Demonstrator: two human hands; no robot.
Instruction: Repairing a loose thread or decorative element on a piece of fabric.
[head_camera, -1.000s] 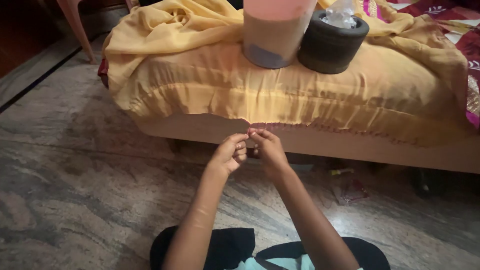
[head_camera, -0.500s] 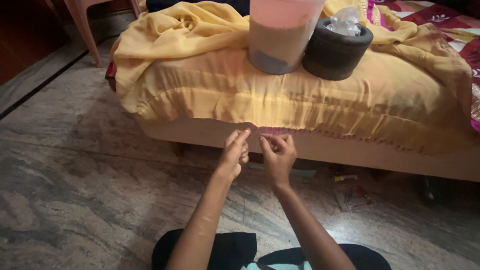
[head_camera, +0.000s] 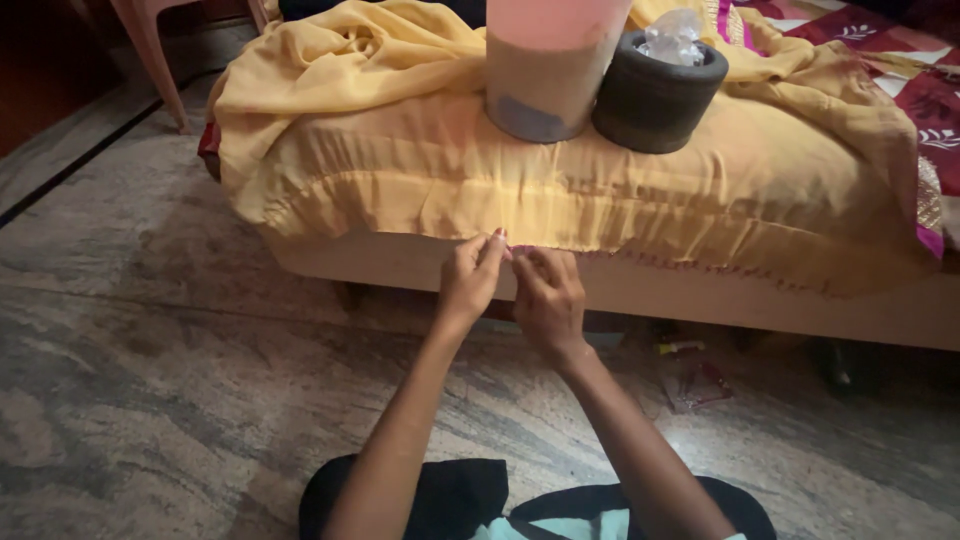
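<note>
The left hand (head_camera: 470, 278) is closed in a pinch on the lower hem of the yellow cloth (head_camera: 600, 190), thumb and fingertips meeting right at the fabric's edge. The right hand (head_camera: 548, 298) sits just beside it, touching or nearly touching, fingers curled in towards the same spot; it seems to grip the hem or a thread there, though the fingertips are turned away and I cannot tell for sure.

The cloth drapes over the near edge of the low bed (head_camera: 700, 300), and its hem runs left to right along that edge, so the long axis of the worked part lies across the scene, with a dark stitched line (head_camera: 700, 265) trailing off to the right of the hands.

A hard tug at the hem could drag the cloth towards the floor. The pink-and-brown container (head_camera: 550, 70) and the dark round holder (head_camera: 655, 95) stand on that same cloth at the far side, so a pull could tip or slide them. A slipped pinch could also loosen the fine edge work.
</note>
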